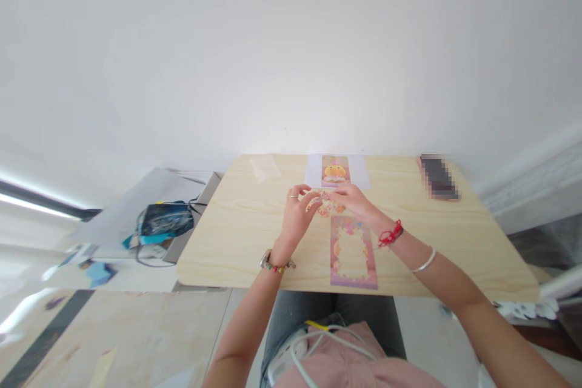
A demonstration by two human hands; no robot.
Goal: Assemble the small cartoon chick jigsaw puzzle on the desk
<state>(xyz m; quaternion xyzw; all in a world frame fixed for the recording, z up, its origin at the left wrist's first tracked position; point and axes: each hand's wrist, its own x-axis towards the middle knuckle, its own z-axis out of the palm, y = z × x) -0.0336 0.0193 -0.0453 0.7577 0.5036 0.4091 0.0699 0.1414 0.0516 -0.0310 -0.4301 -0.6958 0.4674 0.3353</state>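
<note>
Small, colourful jigsaw puzzle pieces [327, 206] lie in a heap on the table, just under my two hands. My left hand [299, 212] is over the heap's left side, its fingers bent but apart. From the right, my right hand [356, 201] reaches the heap with thumb and fingers pressed together; whatever is between them is too small to make out. Closer to me lies a pink and purple puzzle frame [353, 284], pieces along its inner border and bare wood showing in the middle. Behind the heap is a printed picture [335, 171] of a yellow cartoon figure on a white sheet.
The light wooden table [254, 236] stands against a white wall. A phone [439, 177] lies at its back right, a clear plastic bag [265, 168] at its back left. Left of the table, a dark bag [167, 218] with cords rests on a white box.
</note>
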